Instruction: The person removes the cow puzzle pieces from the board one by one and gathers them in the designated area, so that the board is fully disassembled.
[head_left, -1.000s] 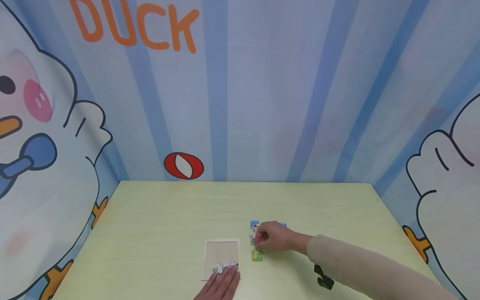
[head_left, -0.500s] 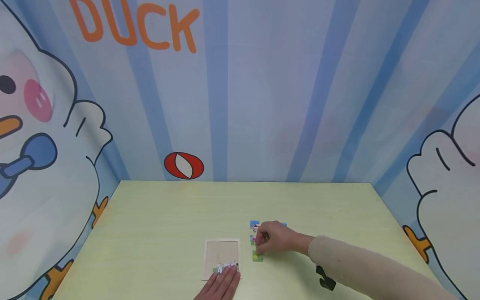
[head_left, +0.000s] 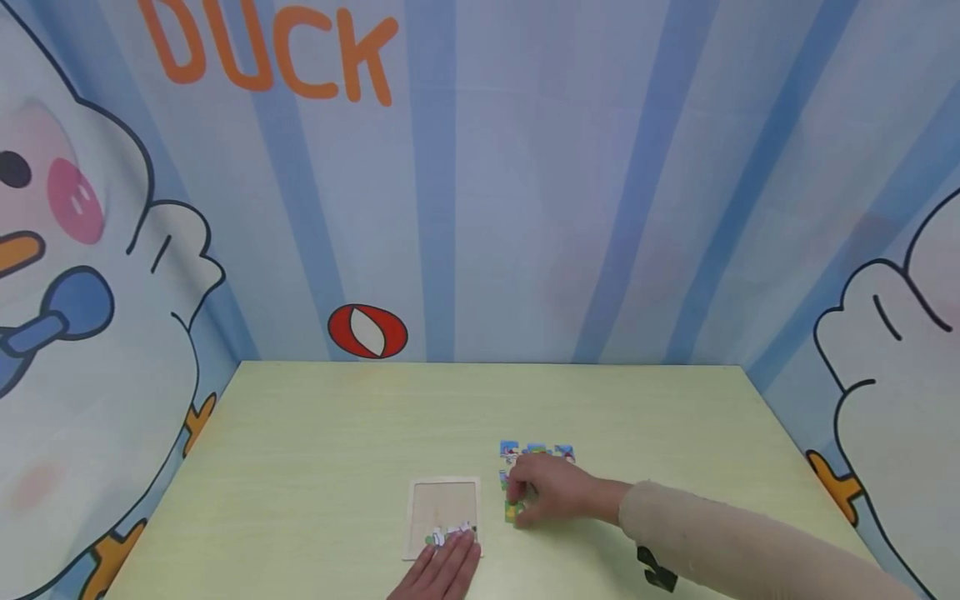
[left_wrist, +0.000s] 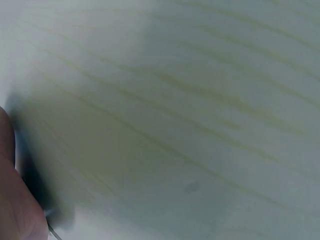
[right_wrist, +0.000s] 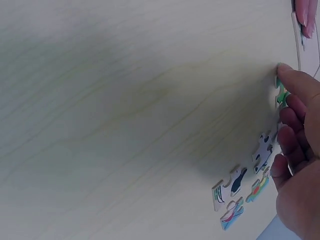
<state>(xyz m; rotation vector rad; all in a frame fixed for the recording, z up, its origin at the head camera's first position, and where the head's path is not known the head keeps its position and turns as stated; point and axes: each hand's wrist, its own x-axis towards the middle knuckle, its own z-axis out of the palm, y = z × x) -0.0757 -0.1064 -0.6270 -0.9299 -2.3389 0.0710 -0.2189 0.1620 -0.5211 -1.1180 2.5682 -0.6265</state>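
Note:
My left hand (head_left: 441, 571) lies with straight fingers over the near part of a shallow wooden puzzle frame (head_left: 412, 517). White and green puzzle pieces (head_left: 452, 533) show in the frame just beyond its fingertips. To the right, my right hand (head_left: 557, 487) is bent down to the table. Its thumb and index finger take a green puzzle piece (head_left: 511, 510) by its edges. In the right wrist view that green piece (right_wrist: 281, 92) shows partly beside the thumb, the rest hidden by the fingers. The left wrist view has mostly blurred tabletop and an edge of the hand.
Loose puzzle pieces lie beyond and under my right hand, among them a blue-edged piece (head_left: 509, 449) and another (head_left: 565, 452). The right wrist view shows a black-and-white piece (right_wrist: 239, 181) among several. Behind the pale table (head_left: 337, 417) hangs a striped curtain (head_left: 510, 208).
My right hand has shifted slightly toward the near edge, its thumb and index finger reaching around the green puzzle piece. More blue-edged pieces show behind it. My left hand stays put.

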